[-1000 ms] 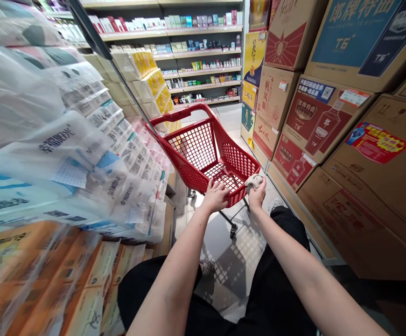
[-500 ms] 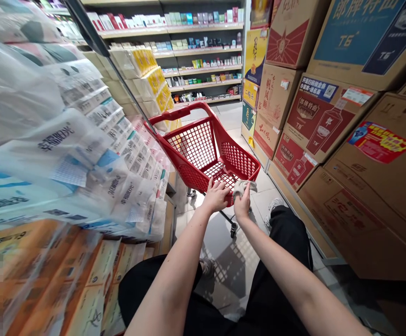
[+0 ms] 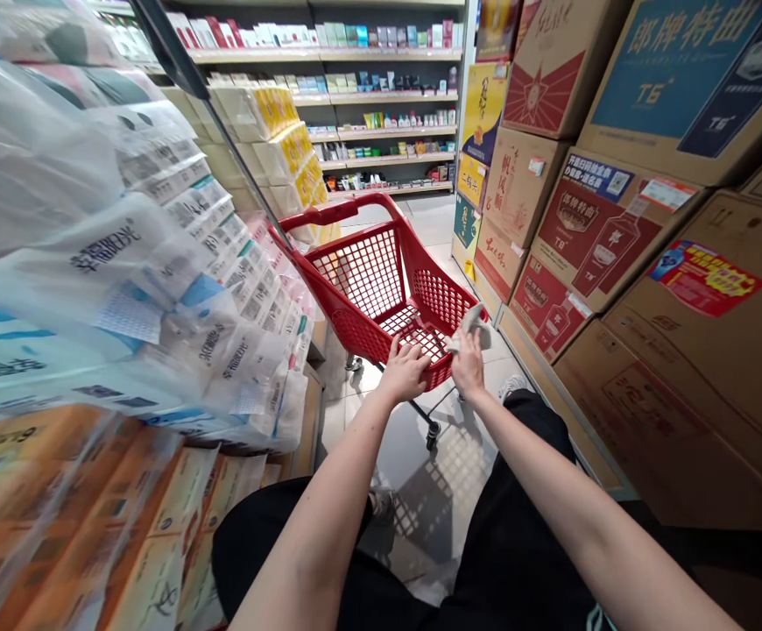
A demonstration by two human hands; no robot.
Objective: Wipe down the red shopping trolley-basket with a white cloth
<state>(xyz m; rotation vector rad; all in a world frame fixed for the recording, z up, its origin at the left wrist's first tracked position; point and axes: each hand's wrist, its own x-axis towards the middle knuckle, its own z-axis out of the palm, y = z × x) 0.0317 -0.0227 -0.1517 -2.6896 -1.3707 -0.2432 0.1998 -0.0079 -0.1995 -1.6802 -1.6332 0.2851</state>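
Observation:
A red plastic shopping cart (image 3: 348, 298) with a lattice basket stands in front of me, its near rim under my hands. My left hand (image 3: 405, 372) grips this rim, with the fingers hooked over the edge and the thumb side toward the right. In my right hand (image 3: 469, 364) is a crumpled pale grey cloth (image 3: 474, 329), held against the near right corner of the basket. Part of the cloth is hidden behind the fingers. Only the lattice floor shows inside the basket.
Wrapped tissue packs (image 3: 177, 263) rise in stacks on the left, above orange packages (image 3: 92, 517). Cardboard cartons (image 3: 617, 219) line the right side. Shelves (image 3: 387, 127) with small boxes and bottles run across the back. A dark pole (image 3: 223, 123) slants up from the cart.
My right hand has moved to the right and slightly up along the basket rim, taking the cloth with it. My left hand stays at the near rim.

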